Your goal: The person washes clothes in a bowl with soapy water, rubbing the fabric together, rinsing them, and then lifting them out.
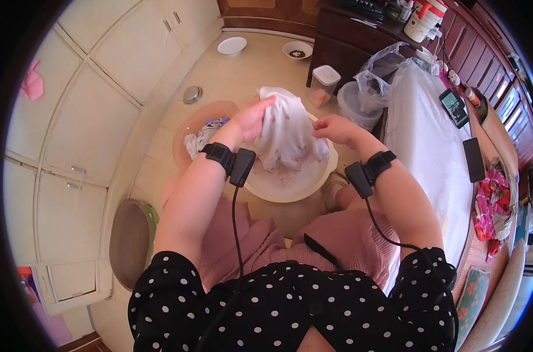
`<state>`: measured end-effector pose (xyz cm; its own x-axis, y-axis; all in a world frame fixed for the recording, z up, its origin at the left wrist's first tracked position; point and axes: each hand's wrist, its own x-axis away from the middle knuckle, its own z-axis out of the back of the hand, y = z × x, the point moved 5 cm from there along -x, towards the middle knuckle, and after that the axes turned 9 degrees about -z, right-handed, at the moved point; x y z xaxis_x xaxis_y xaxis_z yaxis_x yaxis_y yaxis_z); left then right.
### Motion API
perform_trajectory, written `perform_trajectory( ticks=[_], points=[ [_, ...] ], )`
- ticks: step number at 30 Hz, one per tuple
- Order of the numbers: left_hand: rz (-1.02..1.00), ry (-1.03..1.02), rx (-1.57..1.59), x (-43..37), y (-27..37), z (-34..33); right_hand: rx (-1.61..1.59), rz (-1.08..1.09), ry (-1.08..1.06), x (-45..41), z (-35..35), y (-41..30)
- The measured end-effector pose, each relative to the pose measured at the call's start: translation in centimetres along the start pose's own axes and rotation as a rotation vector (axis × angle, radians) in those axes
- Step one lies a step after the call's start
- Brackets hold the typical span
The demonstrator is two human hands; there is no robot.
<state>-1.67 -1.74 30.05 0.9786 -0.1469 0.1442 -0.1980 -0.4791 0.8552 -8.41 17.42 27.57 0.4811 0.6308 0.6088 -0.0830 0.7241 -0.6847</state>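
A wet white cloth with small reddish spots point(284, 132) hangs over a cream plastic basin point(271, 197). My left hand point(254, 118) grips the cloth near its upper left edge, the thumb lying over the fabric. On the other side, my right hand point(337, 130) has its fingertips pinched together at the cloth's right edge; they seem to hold a bit of it. Cloudy, whitish water point(277, 182) shows in the basin below, and the lower folds of the cloth hang down to it.
A pinkish basin point(180, 136) with crumpled clothes point(205, 135) stands at the left. Beyond are a metal tin point(193, 94), two bowls, a lidded plastic container point(324, 83) and a bucket point(359, 108). A plastic-covered table point(429, 145) lines the right, cabinets point(77, 123) the left.
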Motion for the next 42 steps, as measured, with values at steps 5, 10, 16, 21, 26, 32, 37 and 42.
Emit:
perform_trajectory(
  ticks=[5,10,16,21,26,32,37,42],
  points=[
    [0.177,0.261,-0.546,-0.5,-1.5,4.7,-0.202,-0.348,0.118,-3.0,0.2,2.3],
    [0.125,0.3,-0.997,-2.3,-5.4,13.7,-0.338,-0.391,0.105,-6.9,0.1,1.2],
    [0.391,0.041,-1.739,-1.5,-11.1,7.1,-0.476,-0.427,-0.006,-10.9,0.2,4.9],
    [0.74,-0.226,-1.62,-3.9,-18.8,10.3,-0.428,-0.451,-0.123,-12.6,-0.9,8.2],
    [0.618,-0.219,-1.533,-7.2,-24.5,11.3,-0.349,-0.582,-0.184,-12.8,-1.1,10.0],
    [0.543,-0.283,-1.177,-9.0,-28.0,12.8,-0.323,-0.579,-0.182,-14.3,-3.0,11.5],
    [0.475,-0.112,-0.826,-8.6,-27.6,12.7,-0.223,-0.52,-0.24,-14.3,-4.6,11.0],
    [0.791,0.171,-0.271,-6.8,-21.6,9.0,-0.443,-0.443,-0.118,-15.8,-4.0,14.3]
  ],
)
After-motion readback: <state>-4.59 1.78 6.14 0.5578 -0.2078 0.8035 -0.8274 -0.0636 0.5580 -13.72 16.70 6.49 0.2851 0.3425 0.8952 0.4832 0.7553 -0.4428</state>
